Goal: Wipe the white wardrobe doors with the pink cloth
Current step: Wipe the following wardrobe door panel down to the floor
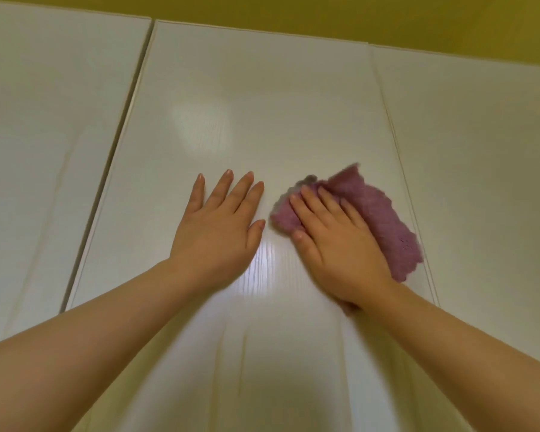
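Right hand [334, 241] flat, fingers straight, pressing pink cloth [378, 219] against middle wardrobe door [247, 88]. Cloth under and beyond right palm, long axis slanting from fingertips down toward right wrist. Left hand [222, 226] just beside it, released, fingers spread, resting flat on same door.

I have three wardrobe doors side by side: the middle door [247, 88], the left door [44, 120] across a gap at its left edge, and the right door [480, 151] along its right edge. The left hand [219, 232] lies flat on the middle door. Just right of it, not touching, the right hand [334, 244] lies on the cloth [384, 213], which reaches close to that door's right edge. A wall [356, 17] runs above the doors' top edges.
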### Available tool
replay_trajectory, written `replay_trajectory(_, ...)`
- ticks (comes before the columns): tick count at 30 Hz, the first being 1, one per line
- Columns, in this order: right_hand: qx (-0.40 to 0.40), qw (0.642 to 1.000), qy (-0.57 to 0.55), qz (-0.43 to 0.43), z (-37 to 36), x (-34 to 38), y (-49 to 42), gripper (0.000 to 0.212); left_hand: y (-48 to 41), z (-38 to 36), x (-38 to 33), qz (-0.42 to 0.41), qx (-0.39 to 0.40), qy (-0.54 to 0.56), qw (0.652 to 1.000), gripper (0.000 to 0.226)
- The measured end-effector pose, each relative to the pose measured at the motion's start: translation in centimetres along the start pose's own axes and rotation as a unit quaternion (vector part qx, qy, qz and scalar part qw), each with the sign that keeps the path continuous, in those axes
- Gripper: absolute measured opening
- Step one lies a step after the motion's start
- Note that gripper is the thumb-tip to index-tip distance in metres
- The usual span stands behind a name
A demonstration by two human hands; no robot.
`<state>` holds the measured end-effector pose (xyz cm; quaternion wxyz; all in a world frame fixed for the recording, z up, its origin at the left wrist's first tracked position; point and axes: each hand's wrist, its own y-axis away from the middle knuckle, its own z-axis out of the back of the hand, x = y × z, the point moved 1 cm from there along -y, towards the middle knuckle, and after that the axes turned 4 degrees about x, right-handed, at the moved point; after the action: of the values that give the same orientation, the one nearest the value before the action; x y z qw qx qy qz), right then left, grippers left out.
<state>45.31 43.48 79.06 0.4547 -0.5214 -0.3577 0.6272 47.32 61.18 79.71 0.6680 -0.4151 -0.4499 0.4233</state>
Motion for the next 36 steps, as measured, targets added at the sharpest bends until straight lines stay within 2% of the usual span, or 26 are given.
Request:
replay_trajectory(1, 0.01, 0.999, -0.028, 0.026, 0.3, -0.8, 0.0, 0.067, 0.0, 0.2, 0.0, 0.001, -0.003, 0.004, 1.0, 0.066)
replay_trajectory(2, 0.004, 0.996, -0.09, 0.017, 0.7, -2.1, -0.3, 0.062, -0.1, 0.3, -0.2, -0.003, 0.0, 0.005, 1.0, 0.064)
replay_trajectory(4, -0.064, 0.981, -0.158, -0.095, 1.3, -5.1, -1.1, 0.057, 0.0, 0.5, -0.3, -0.006, 0.014, 0.007, 1.0, 0.056)
replay_trajectory(5, -0.08, 0.976, -0.109, -0.173, 1.6, -6.3, -1.1, 0.057, -0.1, 0.5, -0.5, -0.009, 0.016, 0.01, 1.0, 0.055)
replay_trajectory(6, -0.069, 0.973, -0.047, -0.216, 1.4, -6.1, -1.1, 0.059, 0.1, 0.5, -0.2, -0.007, 0.017, 0.009, 1.0, 0.055)
replay_trajectory(7, -0.059, 0.974, -0.006, -0.22, 1.1, -5.2, -0.6, 0.061, 0.1, 0.5, -0.3, -0.008, 0.016, 0.011, 1.0, 0.056)
replay_trajectory(11, 0.001, 1.0, 0.007, -0.022, -0.3, -0.5, 1.6, 0.071, 0.0, 0.1, 0.3, -0.006, -0.012, 0.016, 1.0, 0.055)
replay_trajectory(12, 0.005, 1.0, 0.003, -0.012, 0.0, -1.3, 1.5, 0.07, 0.0, 0.1, 0.1, -0.008, -0.022, 0.028, 0.999, 0.058)
replay_trajectory(13, -0.007, 0.999, -0.025, -0.043, 0.2, -2.4, 1.0, 0.07, 0.0, 0.1, 0.1, -0.012, -0.034, 0.041, 0.999, 0.062)
replay_trajectory(15, -0.055, 0.981, -0.084, -0.166, 0.9, -5.4, 0.1, 0.067, 0.3, 0.2, 0.2, -0.025, -0.086, 0.06, 0.994, 0.064)
replay_trajectory(17, -0.056, 0.97, -0.023, -0.234, 1.2, -5.9, -0.2, 0.062, 0.5, 0.4, 0.5, -0.03, -0.13, 0.075, 0.988, 0.062)
replay_trajectory(19, -0.04, 0.98, 0.018, -0.195, 0.7, -3.6, 0.7, 0.064, 0.5, 0.6, 0.5, -0.048, -0.144, 0.083, 0.985, 0.058)
replay_trajectory(21, 0.002, 0.996, 0.021, -0.09, 0.2, -1.2, 1.9, 0.072, 0.7, 0.6, 0.6, -0.076, -0.154, 0.065, 0.983, 0.054)
replay_trajectory(23, 0.027, 0.999, 0.026, -0.03, 0.7, -1.8, 1.9, 0.07, 0.8, 0.5, 0.9, -0.087, -0.14, 0.056, 0.985, 0.054)
replay_trajectory(24, 0.023, 0.999, 0.01, -0.043, 1.1, -2.9, 1.2, 0.067, 0.9, 0.6, 1.0, -0.086, -0.132, 0.062, 0.986, 0.055)
replay_trajectory(26, -0.027, 0.987, -0.039, -0.154, 1.6, -5.5, 0.1, 0.066, 1.3, 0.8, 1.4, -0.084, -0.12, 0.07, 0.987, 0.056)
replay_trajectory(28, -0.051, 0.969, -0.004, -0.241, 1.5, -5.4, -0.4, 0.069, 1.7, 1.1, 1.7, -0.09, -0.121, 0.066, 0.986, 0.056)
replay_trajectory(29, -0.046, 0.971, 0.013, -0.236, 1.1, -3.8, -0.2, 0.071, 2.0, 1.2, 1.8, -0.088, -0.114, 0.078, 0.987, 0.058)
replay_trajectory(30, -0.044, 0.98, 0.022, -0.193, 0.5, -1.9, 0.4, 0.072, 2.2, 1.3, 1.9, -0.079, -0.108, 0.098, 0.986, 0.061)
replay_trajectory(32, -0.036, 0.998, 0.036, -0.048, -0.6, 2.2, 2.2, 0.063, 2.3, 1.4, 2.0, -0.051, -0.108, 0.136, 0.984, 0.066)
replay_trajectory(34, -0.019, 0.996, 0.056, 0.064, -1.0, 2.7, 3.1, 0.055, 2.4, 1.5, 1.5, -0.038, -0.109, 0.154, 0.981, 0.068)
replay_trajectory(35, -0.011, 0.995, 0.053, 0.078, -0.8, 1.8, 2.6, 0.055, 2.4, 1.7, 1.3, -0.042, -0.109, 0.153, 0.981, 0.068)
replay_trajectory(36, 0.004, 0.999, 0.018, 0.046, -0.3, 0.3, 1.8, 0.058, 2.4, 1.8, 1.3, -0.05, -0.109, 0.147, 0.982, 0.068)
